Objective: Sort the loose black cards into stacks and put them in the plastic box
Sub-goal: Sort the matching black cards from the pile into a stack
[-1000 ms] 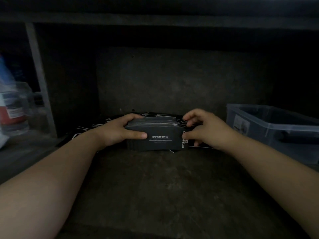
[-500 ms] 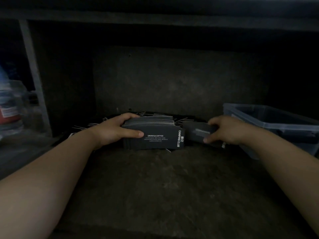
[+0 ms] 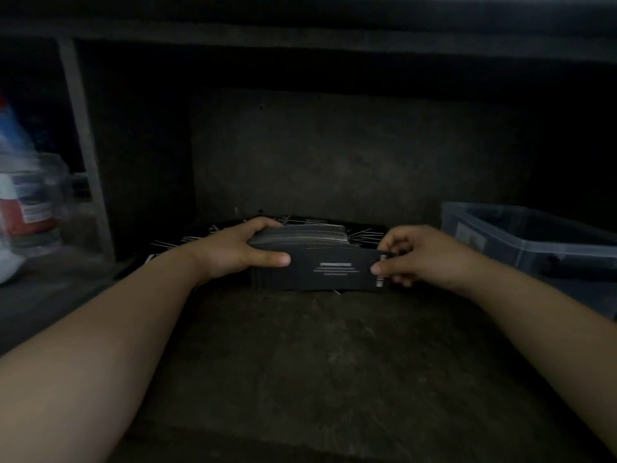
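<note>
Right hand (image 3: pixel 424 259) had come back from beside the plastic box (image 3: pixel 494 245). It pinched one card (image 3: pixel 337 269) by its right end, flat against the front of the stack (image 3: pixel 300 235). Left hand (image 3: pixel 233 252) gripped the stack's left end, thumb across the front. So the stack was growing, on the shelf and not yet boxed. Count: one stack, one box. Loose cards (image 3: pixel 362 232) behind were too dim to count.

Nothing can be read. The front card (image 3: pixel 337 269) of the stack (image 3: pixel 300 236) bears a few lines of white print and a vertical line at its right edge, all blurred. The bottle (image 3: pixel 20 208) label at the left and the pale sticker (image 3: pixel 470 236) on the box (image 3: pixel 554 245) are smears too.
</note>
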A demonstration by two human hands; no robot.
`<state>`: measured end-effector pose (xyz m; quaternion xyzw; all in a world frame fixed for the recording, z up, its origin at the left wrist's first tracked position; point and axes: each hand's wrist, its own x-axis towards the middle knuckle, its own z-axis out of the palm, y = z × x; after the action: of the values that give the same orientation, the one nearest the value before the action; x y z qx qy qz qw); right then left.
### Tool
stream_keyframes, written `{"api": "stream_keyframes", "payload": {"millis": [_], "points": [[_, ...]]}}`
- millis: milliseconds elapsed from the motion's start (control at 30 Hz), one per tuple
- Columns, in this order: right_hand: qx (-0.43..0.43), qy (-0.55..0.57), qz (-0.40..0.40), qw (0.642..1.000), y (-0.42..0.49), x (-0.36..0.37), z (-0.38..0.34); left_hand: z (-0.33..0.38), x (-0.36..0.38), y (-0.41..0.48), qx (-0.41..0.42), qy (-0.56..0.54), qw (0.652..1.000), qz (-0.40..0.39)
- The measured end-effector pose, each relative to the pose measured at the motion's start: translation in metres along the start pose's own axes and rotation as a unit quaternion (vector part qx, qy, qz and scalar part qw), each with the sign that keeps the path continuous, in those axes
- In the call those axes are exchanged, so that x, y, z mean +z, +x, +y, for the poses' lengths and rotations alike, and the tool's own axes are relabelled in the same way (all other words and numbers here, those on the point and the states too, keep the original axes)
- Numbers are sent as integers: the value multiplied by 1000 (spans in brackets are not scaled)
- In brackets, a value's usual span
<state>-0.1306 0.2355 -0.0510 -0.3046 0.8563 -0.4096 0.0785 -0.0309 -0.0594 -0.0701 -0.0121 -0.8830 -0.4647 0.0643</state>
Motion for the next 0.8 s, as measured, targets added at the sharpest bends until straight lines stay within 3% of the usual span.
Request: {"api": "stream_keyframes", "payload": {"millis": [133, 200, 333, 500, 600, 767, 800], "points": [[5, 243, 2, 970, 3, 13, -3, 9, 3, -4, -15, 30, 999, -9], [1, 213, 15, 977, 3, 17, -4, 11, 4, -5, -15, 45, 999, 1], [-27, 46, 5, 999, 0, 21, -1, 13, 8, -6, 19, 1, 1000, 17], [-34, 14, -93, 995, 0, 19, 3, 19, 22, -4, 26, 20, 999, -27], [-37, -26, -90, 995, -1, 26, 1, 24, 28, -4, 25, 45, 998, -27], [-25, 6, -88, 996, 1, 26, 1, 34, 28, -16, 16, 41, 998, -55], [-21, 11, -93, 995, 1, 24, 1, 36, 26, -17, 24, 34, 999, -31]]}}
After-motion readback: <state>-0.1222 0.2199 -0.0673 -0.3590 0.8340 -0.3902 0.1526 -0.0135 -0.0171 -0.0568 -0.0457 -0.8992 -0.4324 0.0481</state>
